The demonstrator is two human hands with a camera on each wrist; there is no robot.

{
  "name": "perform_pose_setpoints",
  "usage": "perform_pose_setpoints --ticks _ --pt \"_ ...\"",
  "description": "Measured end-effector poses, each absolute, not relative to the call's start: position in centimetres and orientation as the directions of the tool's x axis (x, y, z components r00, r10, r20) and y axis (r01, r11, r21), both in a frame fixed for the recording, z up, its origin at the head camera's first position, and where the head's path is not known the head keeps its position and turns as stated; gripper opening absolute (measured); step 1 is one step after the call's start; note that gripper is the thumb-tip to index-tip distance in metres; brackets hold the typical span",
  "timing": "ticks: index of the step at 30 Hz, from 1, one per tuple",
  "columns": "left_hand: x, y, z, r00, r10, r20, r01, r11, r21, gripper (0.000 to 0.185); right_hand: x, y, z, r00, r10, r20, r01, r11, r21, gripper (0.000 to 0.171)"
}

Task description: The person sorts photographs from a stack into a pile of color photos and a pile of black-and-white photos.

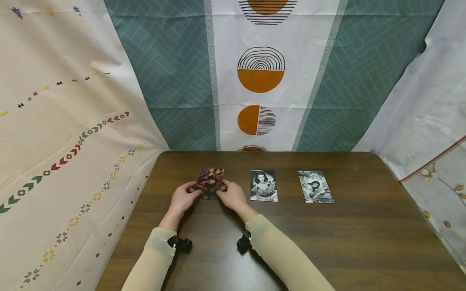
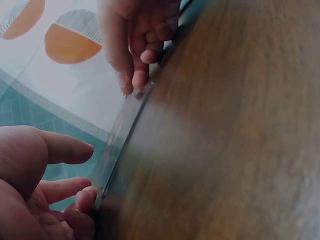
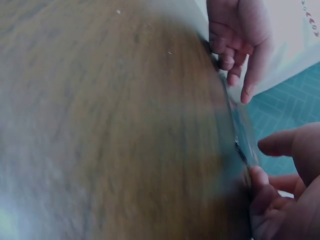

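From the head camera I see both hands at the far left part of the dark brown wooden tabletop (image 1: 276,242), working on one dark, reddish colour photo card (image 1: 210,180). My left hand (image 1: 183,199) has its fingers curled onto the card's left edge, and my right hand (image 1: 231,195) grips the right edge the same way, so the card is pinched between the two. It sits near the far edge of the tabletop, toward the far left corner, first in a row of three.

In the left wrist view the card (image 2: 122,135) shows edge-on as a thin, blurred sheet against the wood, with my left fingertips (image 2: 82,202) at its near corner and the right hand (image 2: 137,37) touching its far end. The right wrist view gives the mirror of that: the card (image 3: 240,135) is a thin strip along the wood, my right fingertips (image 3: 260,182) are on its lower end, and the left hand (image 3: 242,37) is at the upper end. I cannot tell whether the card lies flat or is slightly raised.

Just beside my right hand lies a black-and-white portrait photo card (image 1: 263,185), flat on the wood. Further right, well apart from my hands, lies a second black-and-white photo card (image 1: 315,186), turned slightly askew. Patterned cloth hangings (image 1: 260,81) stand behind the far edge.
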State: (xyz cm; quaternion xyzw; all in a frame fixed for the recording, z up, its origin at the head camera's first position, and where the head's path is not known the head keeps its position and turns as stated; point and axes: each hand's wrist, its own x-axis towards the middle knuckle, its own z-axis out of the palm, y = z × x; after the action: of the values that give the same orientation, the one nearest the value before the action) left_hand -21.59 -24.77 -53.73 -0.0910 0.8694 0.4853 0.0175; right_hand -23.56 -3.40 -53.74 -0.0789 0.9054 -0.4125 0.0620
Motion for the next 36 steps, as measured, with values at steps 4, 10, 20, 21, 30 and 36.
perform_pose_setpoints --ticks 4,10,20,21,30,36 --pt "-21.3 -24.0 -53.4 -0.983 -0.15 -0.107 -0.164 0.455 0.875 0.051 -23.6 -2.2 -53.8 -0.973 -0.231 -0.017 -0.113 0.537 -0.836 0.055" --pt "-20.9 -21.9 -52.9 -0.987 -0.15 -0.061 -0.112 0.362 0.926 0.047 -23.1 -0.1 -53.9 -0.975 -0.222 0.034 -0.138 0.474 -0.87 0.051" --pt "-20.3 -16.0 -52.1 -1.0 -0.024 0.005 -0.003 0.31 0.951 0.043 -21.8 4.6 -53.4 -0.971 -0.214 0.103 -0.19 0.439 -0.878 0.046" --pt "-20.3 -15.4 -52.1 -1.0 -0.014 0.006 0.001 0.31 0.951 0.043 -21.8 5.2 -53.3 -0.973 -0.207 0.102 -0.186 0.444 -0.877 0.046" --pt "-20.9 -10.2 -53.1 -0.998 0.059 -0.005 0.015 0.343 0.939 0.038 -22.3 10.6 -52.7 -0.995 -0.074 0.071 -0.099 0.516 -0.851 0.042" --pt "-21.5 -7.3 -53.6 -0.994 0.09 -0.062 -0.03 0.325 0.945 0.044 -22.6 13.8 -52.7 -0.999 0.034 0.03 -0.007 0.531 -0.847 0.045"
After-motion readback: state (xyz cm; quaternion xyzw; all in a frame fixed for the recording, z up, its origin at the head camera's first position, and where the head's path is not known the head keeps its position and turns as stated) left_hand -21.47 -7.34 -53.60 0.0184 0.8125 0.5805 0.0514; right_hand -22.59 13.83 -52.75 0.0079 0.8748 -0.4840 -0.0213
